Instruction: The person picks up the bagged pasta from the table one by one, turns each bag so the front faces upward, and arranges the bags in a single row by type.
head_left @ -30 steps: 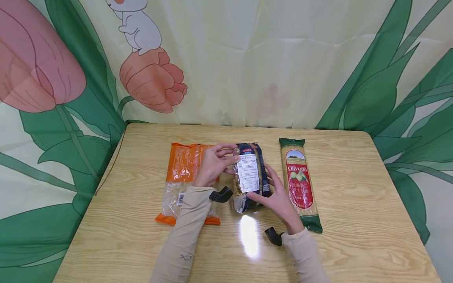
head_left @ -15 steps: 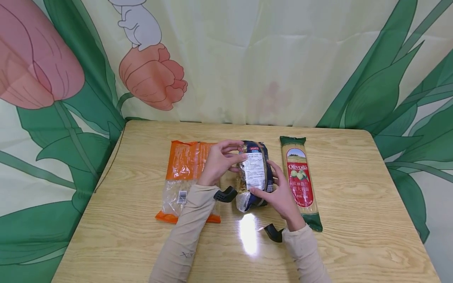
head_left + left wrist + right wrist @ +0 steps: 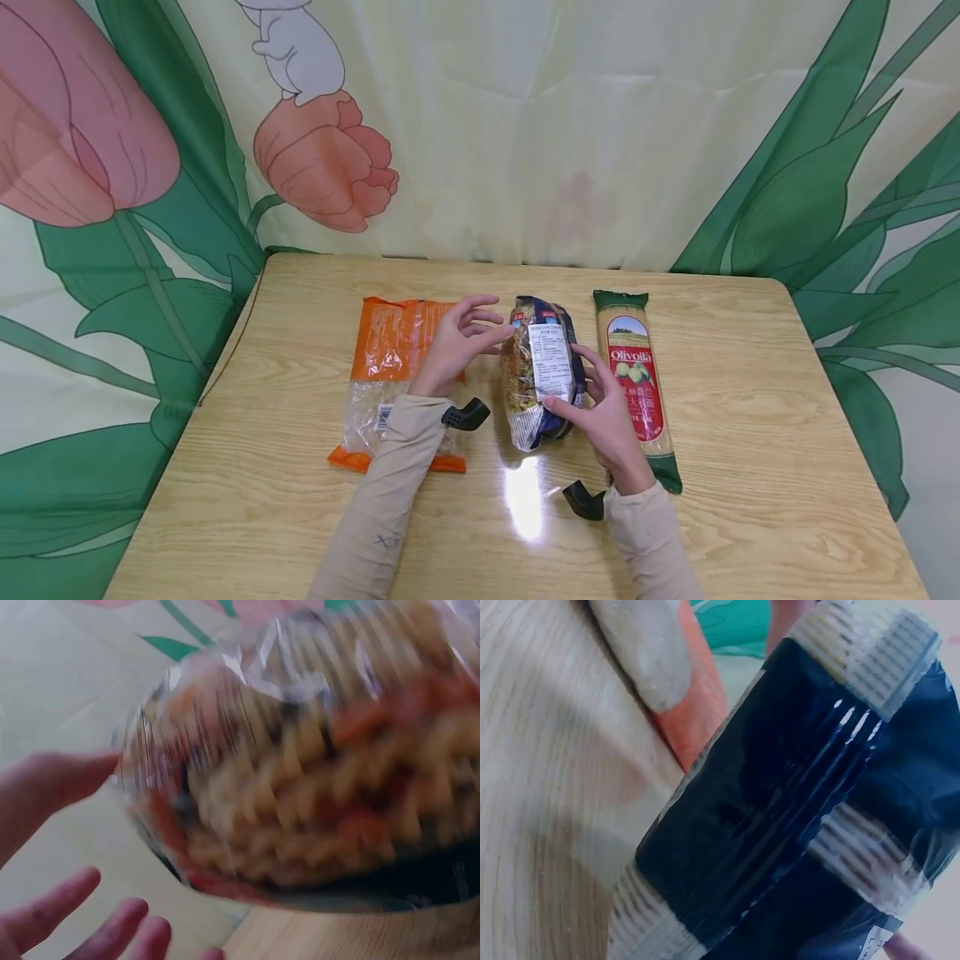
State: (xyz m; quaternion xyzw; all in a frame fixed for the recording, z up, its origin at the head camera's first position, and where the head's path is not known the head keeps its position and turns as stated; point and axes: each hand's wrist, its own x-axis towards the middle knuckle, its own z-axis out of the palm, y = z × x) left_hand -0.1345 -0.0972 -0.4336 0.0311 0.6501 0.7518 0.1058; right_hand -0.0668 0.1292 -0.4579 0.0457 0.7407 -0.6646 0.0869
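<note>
A dark blue bag of spiral pasta (image 3: 522, 375) with a white label is tilted at the table's middle. My right hand (image 3: 611, 425) grips its right side, thumb over the label's lower edge and fingers along the far side. My left hand (image 3: 459, 343) is at the bag's left, fingers spread and parted from it. In the left wrist view the tip of one left finger (image 3: 75, 776) comes right to the end of the clear pasta bag (image 3: 322, 802), while the other fingers are loose below. The right wrist view shows the folded end of the pasta bag (image 3: 780, 810).
Left of it lies an orange and clear food bag (image 3: 386, 346), partly under my left forearm. A green-ended packet of Olivoilà spaghetti (image 3: 637, 383) lies on the wooden table (image 3: 757, 417) to the right. Behind the table hangs a flowered curtain (image 3: 465, 150).
The pasta bag has shifted slightly right and turned, showing more of its clear side. My left hand moved right with it, then drew back left and loosened; my right hand has kept its grip.
</note>
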